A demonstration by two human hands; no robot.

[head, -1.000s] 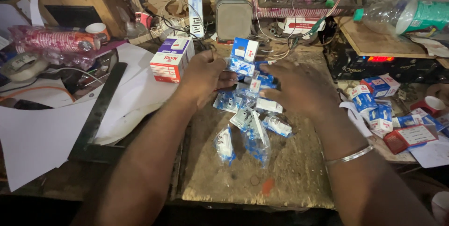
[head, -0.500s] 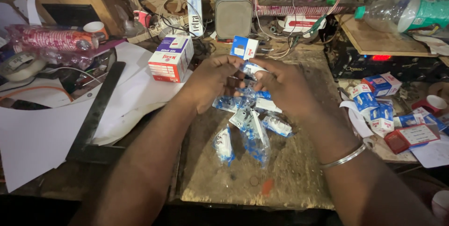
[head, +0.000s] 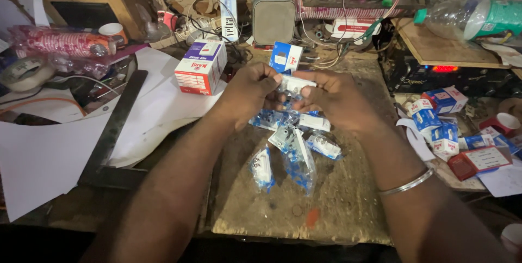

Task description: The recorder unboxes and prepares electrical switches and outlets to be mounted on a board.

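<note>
Far to the left of the fingers lies white paper [head: 49, 154] with a dark metal bar [head: 111, 127] across it, and a red-and-white carton [head: 200, 67], closed, stands just left of them. The left hand [head: 251, 93] and right hand [head: 334, 98] meet above the counter [head: 348, 208], each pinching one end of a small white switch part [head: 296, 84] between thumb and fingertips. It looks light, rigid plastic, best taken by its short edges; its film wrap may be slippery. Directly below the fingers lie more such parts in clear blue-printed bags [head: 293, 149], one per bag. To the right, small blue-and-white boxes [head: 435, 121] sit closed, contents unseen.
</note>
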